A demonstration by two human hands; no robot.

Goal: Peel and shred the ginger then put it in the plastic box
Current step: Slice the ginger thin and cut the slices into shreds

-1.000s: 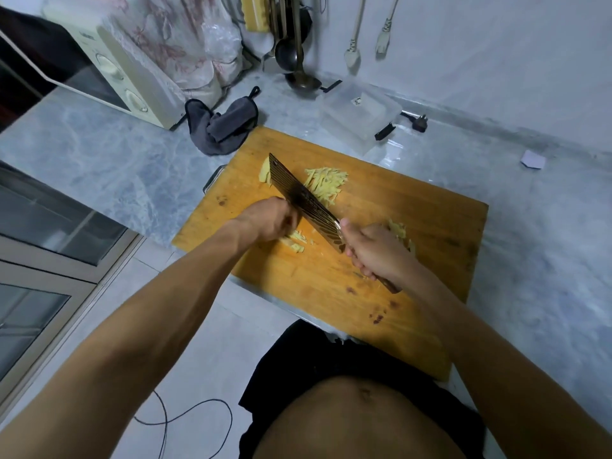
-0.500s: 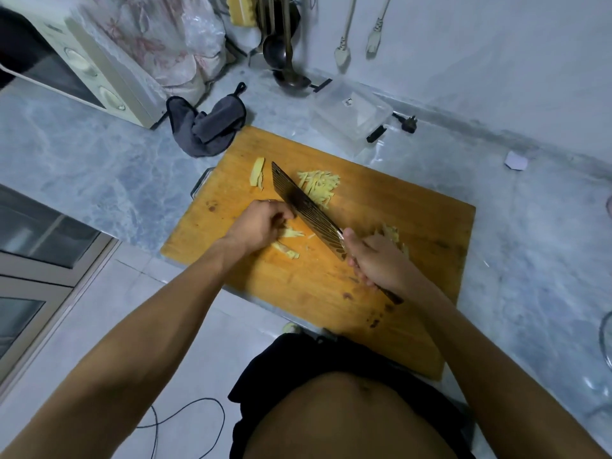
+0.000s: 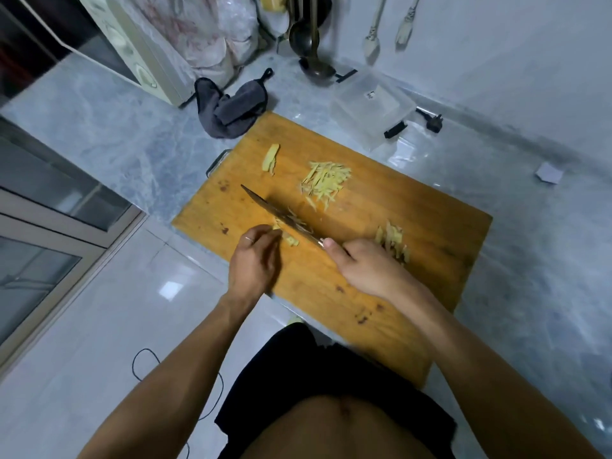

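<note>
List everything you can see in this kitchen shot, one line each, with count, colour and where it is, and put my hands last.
cutting board: one, orange-brown wood, on the grey counter
knife: one, dark blade, across the board's middle
shredded ginger: one pile, pale yellow, far middle of the board
ginger slice: one, yellow, far left of the board
ginger scraps: one heap, yellowish, beside the right hand
plastic box: one, clear, behind the board
cloth: one, dark grey, left of the box
microwave: one, cream, far left
ladle: one, dark, by the wall
left hand: pinches a ginger piece by the blade
right hand: grips the knife handle
</note>
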